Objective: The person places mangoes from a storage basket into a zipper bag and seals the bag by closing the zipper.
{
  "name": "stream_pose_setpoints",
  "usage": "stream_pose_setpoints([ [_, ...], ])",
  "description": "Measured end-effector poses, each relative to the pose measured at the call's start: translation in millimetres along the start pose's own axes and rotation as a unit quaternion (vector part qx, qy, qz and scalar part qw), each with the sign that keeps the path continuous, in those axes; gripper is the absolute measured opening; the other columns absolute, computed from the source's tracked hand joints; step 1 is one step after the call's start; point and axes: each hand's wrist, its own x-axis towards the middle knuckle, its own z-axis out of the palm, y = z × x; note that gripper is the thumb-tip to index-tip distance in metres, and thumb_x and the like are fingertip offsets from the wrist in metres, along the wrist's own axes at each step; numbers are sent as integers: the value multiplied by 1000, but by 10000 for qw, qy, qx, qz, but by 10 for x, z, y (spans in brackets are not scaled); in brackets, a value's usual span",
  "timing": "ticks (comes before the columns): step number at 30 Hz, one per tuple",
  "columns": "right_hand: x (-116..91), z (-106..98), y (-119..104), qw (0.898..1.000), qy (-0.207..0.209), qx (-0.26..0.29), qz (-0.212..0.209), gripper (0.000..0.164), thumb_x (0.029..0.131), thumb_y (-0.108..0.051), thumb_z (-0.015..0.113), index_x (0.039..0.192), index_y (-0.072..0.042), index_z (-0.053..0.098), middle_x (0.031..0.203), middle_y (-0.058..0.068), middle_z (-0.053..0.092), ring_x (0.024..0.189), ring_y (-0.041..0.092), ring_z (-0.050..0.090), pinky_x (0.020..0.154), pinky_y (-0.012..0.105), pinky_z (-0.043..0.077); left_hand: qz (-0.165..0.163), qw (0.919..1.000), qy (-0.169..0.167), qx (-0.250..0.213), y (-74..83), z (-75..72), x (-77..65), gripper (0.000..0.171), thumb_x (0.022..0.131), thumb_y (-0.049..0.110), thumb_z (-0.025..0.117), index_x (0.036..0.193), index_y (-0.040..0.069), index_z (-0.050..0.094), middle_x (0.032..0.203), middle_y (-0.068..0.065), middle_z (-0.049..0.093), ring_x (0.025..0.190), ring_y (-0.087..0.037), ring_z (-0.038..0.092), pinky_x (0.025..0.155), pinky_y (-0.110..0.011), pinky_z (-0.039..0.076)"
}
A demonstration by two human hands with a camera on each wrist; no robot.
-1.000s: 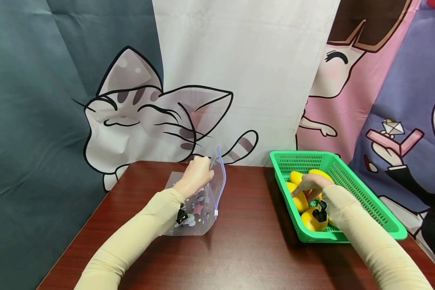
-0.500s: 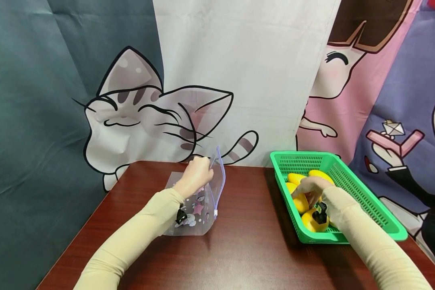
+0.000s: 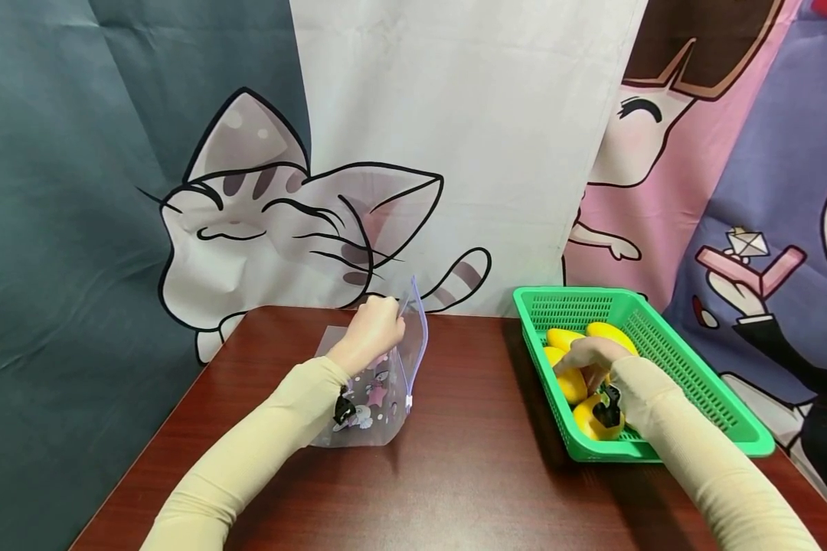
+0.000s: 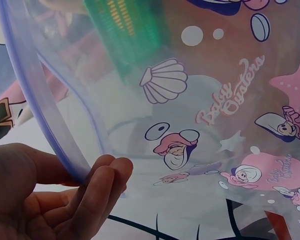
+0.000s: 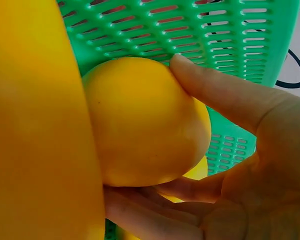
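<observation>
My left hand (image 3: 374,330) pinches the rim of a clear zip bag (image 3: 368,438) printed with shells and stars. In the left wrist view, thumb and fingers grip its purple zip edge (image 4: 37,107), and the bag's mouth gapes. My right hand (image 3: 595,353) is down in the green basket (image 3: 692,386) at the right. As the right wrist view shows, it holds a yellow mango (image 5: 145,125), the thumb (image 5: 217,90) on one side and fingers on the other. Another mango (image 5: 37,120) looms close beside it. The hand hides part of the fruit in the head view.
More yellow mangoes (image 3: 609,334) lie around the right hand in the basket. A white slider (image 3: 409,401) sits at the near end of the bag's zip. Both bag and basket are over a brown table (image 3: 469,459), with a cartoon-printed curtain (image 3: 496,138) behind.
My right hand has settled slightly among the mangoes, and one by its fingers has shifted a little. My left hand and the bag have barely moved.
</observation>
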Motion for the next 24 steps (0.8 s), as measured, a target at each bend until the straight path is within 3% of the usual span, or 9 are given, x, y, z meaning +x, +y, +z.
stream_pose_setpoints([
  [17, 2, 21, 3, 9982, 383, 242, 386, 54, 83, -29, 65, 111, 14, 46, 96, 25, 57, 87, 33, 61, 74, 41, 56, -14, 9999, -84, -79, -16, -18, 4, 38, 83, 11, 56, 50, 14, 38, 54, -3, 46, 50, -19, 50, 51, -33, 44],
  [24, -70, -29, -18, 9965, 596, 433, 385, 68, 76, -35, 74, 112, 14, 45, 101, 29, 56, 85, 36, 63, 72, 41, 57, -15, 9999, -62, -118, -18, -8, -4, 37, 84, 12, 58, 52, 13, 39, 57, -3, 47, 53, -20, 51, 53, -34, 45],
])
